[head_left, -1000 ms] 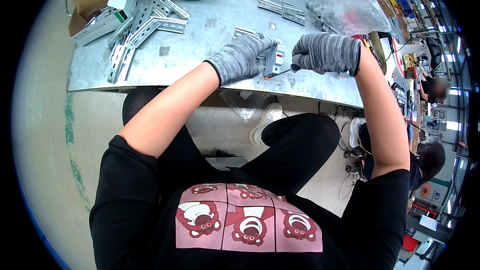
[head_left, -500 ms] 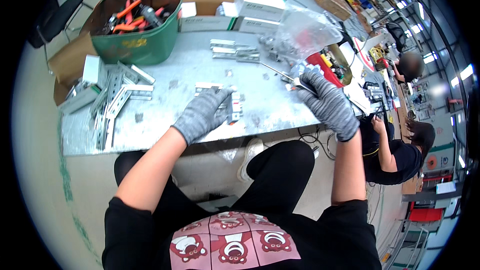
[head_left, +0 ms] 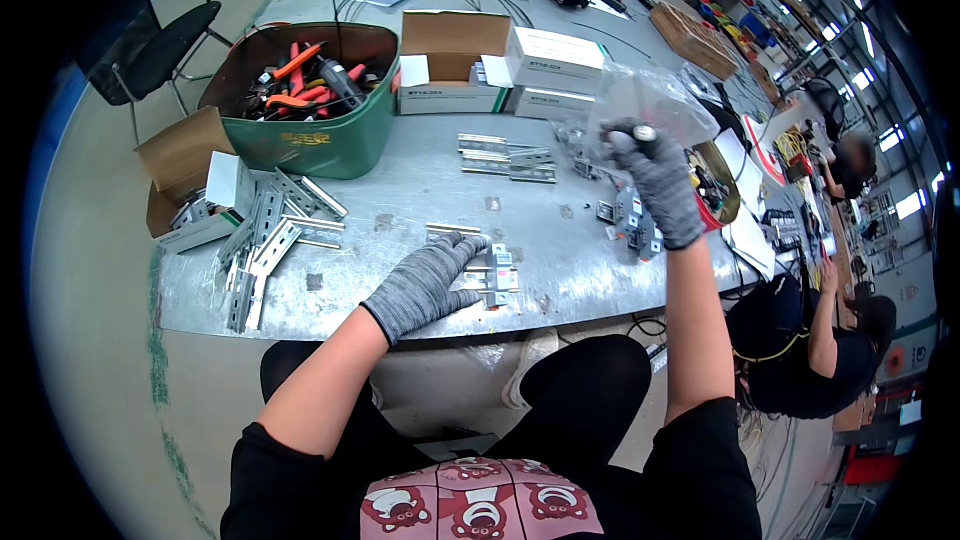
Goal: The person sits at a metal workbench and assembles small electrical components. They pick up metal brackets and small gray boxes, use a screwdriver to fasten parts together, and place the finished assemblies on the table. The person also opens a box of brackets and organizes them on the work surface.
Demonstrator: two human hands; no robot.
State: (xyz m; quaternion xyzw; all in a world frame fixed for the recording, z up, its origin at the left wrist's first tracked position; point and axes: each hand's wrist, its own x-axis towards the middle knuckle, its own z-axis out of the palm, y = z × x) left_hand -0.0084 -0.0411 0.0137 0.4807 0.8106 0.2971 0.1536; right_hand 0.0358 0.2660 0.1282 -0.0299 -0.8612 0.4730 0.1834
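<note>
My left hand (head_left: pixel 425 285), in a grey knit glove, lies at the table's near edge with thumb and fingers around the left end of a short metal mounting rail (head_left: pixel 478 278). A grey-white terminal module (head_left: pixel 501 275) sits across that rail, just beyond my fingertips. Another rail piece (head_left: pixel 452 230) lies behind this hand, partly covered. My right hand (head_left: pixel 655 180), also gloved, is raised over the right side, closed around a screwdriver (head_left: pixel 646 134). Only its handle end shows; the shaft is hidden. Several grey modules (head_left: pixel 630 220) lie below and left of the right hand.
A green bin (head_left: pixel 310 145) of pliers and tools stands at the back left, beside open cartons (head_left: pixel 455 100). Loose rails (head_left: pixel 265 240) are heaped at the left, more rails (head_left: pixel 505 158) mid-table. Plastic bags (head_left: pixel 655 100) and a red container (head_left: pixel 712 202) are at right. Co-workers sit nearby.
My right hand has risen and turned, so the screwdriver's shaft no longer shows. The left hand stays at the rail and module. The whole view has shifted, bringing more of the far table in.
</note>
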